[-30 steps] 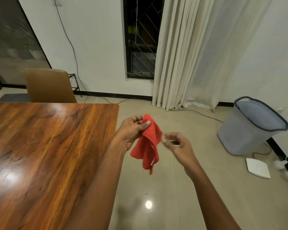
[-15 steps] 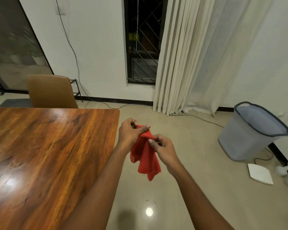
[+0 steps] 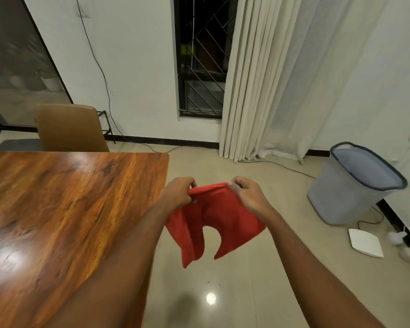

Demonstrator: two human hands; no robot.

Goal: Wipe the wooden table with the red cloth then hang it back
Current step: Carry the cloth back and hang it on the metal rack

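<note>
both hands grasp the red cloth point(image 3: 217, 223) by its top edge, left hand point(image 3: 178, 192) and right hand point(image 3: 247, 196) apart, stretching it above the floor just right of the wooden table point(image 3: 57, 209). no readable writing.

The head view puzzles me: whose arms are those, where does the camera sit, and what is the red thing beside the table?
There is no machine here. The arms belong to a person, and the camera is worn on that person's head, looking forward and down, so you see the hands as their owner does.

The left hand and the right hand each pinch the top edge of a red cloth. It is stretched between the two grips and the rest hangs loose over the floor, not touching anything.

To the left stands the wooden table, whose glossy top reflects the room light. The cloth is beside it, not on it. Behind the table is a brown chair. On the right, a grey laundry basket stands on the floor near a pale curtain.
</note>
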